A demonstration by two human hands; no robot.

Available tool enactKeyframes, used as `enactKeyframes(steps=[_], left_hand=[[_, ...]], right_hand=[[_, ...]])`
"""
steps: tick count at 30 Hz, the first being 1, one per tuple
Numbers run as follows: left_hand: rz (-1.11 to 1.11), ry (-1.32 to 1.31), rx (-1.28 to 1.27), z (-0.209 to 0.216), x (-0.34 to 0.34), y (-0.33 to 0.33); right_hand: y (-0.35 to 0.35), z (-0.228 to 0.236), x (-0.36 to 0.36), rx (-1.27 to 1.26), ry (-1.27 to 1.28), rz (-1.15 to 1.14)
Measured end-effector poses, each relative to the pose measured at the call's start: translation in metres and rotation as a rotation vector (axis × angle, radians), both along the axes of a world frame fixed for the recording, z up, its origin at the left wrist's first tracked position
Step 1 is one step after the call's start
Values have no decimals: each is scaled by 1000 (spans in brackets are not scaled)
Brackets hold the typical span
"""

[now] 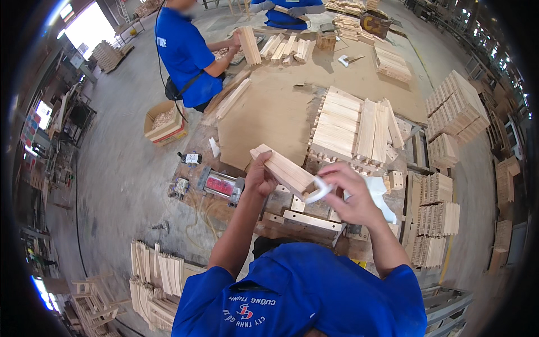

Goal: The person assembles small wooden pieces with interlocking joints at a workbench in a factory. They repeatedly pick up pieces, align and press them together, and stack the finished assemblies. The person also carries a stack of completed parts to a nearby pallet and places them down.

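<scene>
My left hand (261,175) grips the far left end of a pale wooden piece (283,169), which slants over the workbench in front of my chest. A small white curved object (319,191), smeared by motion, lies against the near right end of the wood. My right hand (351,194) has its fingers closed on this object; its exact kind cannot be made out. Below the wood is a jig with a pale drilled strip (312,220). White sheet material (382,199) lies on the bench behind my right hand.
Stacked wooden pieces (342,121) stand beyond my hands on brown cardboard (269,118). Left of the jig is a clear cylinder device with red inside (220,185). Two co-workers in blue shirts (182,53) handle wood at the far side. More stacks (457,106) stand right.
</scene>
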State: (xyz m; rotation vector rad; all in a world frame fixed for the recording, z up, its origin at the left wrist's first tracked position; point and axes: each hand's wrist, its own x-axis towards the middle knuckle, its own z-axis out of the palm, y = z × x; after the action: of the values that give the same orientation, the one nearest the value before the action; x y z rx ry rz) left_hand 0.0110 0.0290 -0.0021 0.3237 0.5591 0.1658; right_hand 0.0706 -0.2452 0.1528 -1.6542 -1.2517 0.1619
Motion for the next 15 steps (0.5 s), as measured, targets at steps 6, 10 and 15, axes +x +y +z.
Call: enactKeyframes(steps=[6, 10, 15], left_hand=[[11, 36, 155, 19, 6, -16], [6, 14, 186, 20, 1, -14], [-4, 67, 168, 24, 1, -25]], right_hand=[[2, 6, 3, -260, -217, 58], [3, 7, 6, -271, -268, 152], [-5, 9, 6, -328, -298, 183]])
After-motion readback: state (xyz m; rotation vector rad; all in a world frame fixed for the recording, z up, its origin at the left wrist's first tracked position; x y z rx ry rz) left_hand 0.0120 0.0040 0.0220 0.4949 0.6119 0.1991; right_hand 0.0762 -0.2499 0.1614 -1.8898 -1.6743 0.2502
